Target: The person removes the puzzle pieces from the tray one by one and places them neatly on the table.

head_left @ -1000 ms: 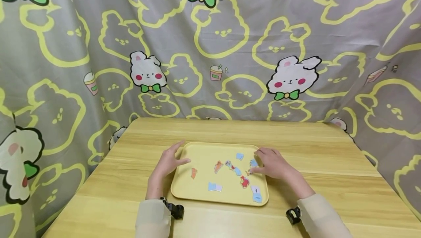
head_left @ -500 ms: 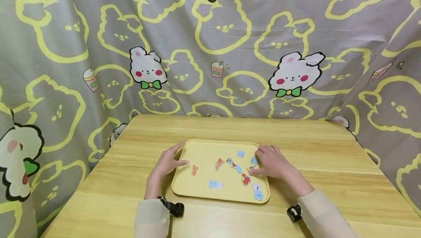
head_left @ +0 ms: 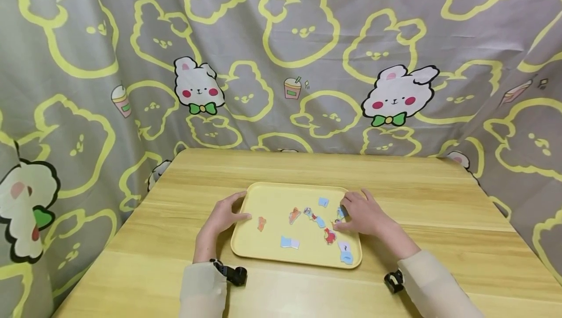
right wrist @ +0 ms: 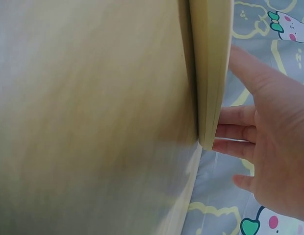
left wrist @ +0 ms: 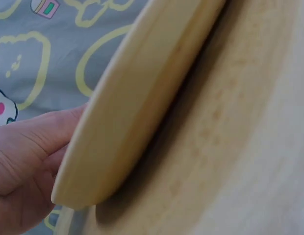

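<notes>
A shallow yellow tray lies on the wooden table with several small printed cut-out pieces on it. My left hand holds its left rim, thumb over the inside and fingers along the outer side. At the opposite end, my right hand grips the right rim, its thumb reaching in beside a red piece and partly covering a blue one. Orange pieces, one of them this orange piece, lie towards the left. A blue-and-pink piece is near the front. In both wrist views the tray's side wall stands between thumb and fingers.
The wooden table extends around the tray on all sides. A grey patterned curtain hangs behind it and at both sides. Black wrist cameras, such as the left black camera, sit at the cuffs.
The head view has tipped down slightly, so the curtain sits higher in it. Both hands keep to the tray's ends; the right fingers have shifted slightly. The pieces keep their layout.
</notes>
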`<state>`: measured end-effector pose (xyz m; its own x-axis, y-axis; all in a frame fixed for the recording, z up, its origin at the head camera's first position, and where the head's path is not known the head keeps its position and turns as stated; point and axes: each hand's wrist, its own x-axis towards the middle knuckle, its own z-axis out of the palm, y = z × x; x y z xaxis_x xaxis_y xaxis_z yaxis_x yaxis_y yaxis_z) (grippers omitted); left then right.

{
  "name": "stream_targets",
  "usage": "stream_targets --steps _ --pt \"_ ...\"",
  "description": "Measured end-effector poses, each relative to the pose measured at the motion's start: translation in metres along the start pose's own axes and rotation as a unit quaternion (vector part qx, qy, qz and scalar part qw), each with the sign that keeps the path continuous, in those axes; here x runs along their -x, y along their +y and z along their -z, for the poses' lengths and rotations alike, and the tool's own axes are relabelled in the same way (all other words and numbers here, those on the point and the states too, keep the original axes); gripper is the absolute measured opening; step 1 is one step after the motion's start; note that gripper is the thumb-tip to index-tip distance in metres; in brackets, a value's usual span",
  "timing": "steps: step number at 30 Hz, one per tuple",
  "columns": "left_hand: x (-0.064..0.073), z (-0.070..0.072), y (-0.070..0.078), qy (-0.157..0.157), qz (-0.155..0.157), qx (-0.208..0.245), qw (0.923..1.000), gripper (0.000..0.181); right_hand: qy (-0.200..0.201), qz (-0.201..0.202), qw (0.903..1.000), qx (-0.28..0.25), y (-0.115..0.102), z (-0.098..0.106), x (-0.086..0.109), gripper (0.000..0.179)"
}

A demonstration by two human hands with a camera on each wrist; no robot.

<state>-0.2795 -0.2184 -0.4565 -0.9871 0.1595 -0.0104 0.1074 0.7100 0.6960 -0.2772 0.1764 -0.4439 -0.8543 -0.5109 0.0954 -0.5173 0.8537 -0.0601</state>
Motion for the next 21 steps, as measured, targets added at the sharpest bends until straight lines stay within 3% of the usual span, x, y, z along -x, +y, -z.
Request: stream_targets --steps 21 --pt "-0.0020 -0.0001 -0.0029 -0.011 0.015 -0.014 0.9997 0.072 0.004 -0.017 0.9998 0.006 -0.0048 0.0018 -0.0029 0.059"
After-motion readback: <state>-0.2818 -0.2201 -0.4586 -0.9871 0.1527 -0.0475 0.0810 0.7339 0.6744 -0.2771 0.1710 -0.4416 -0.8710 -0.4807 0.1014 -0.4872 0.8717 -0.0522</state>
